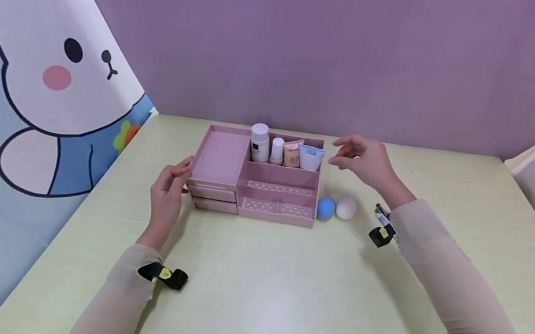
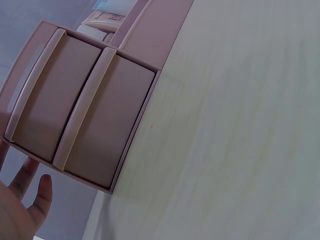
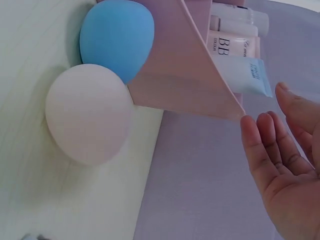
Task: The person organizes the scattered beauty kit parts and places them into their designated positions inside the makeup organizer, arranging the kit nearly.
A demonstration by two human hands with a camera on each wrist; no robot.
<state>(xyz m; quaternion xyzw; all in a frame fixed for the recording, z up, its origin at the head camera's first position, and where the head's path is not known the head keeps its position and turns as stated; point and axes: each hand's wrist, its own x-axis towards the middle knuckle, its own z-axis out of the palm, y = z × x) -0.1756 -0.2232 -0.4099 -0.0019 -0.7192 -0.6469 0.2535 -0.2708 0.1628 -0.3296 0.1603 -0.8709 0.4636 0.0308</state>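
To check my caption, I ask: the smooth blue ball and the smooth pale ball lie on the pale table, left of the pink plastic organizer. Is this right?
The side is wrong. In the head view, the blue ball and the pale ball lie on the table, right of the pink organizer.

"BB" and "COLOUR" on peach tube, blurred lettering on pale-blue tube

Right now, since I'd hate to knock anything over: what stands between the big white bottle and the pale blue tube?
The small white-capped bottle and the beige BB tube, in the pink organizer's back compartment; the head view shows it.
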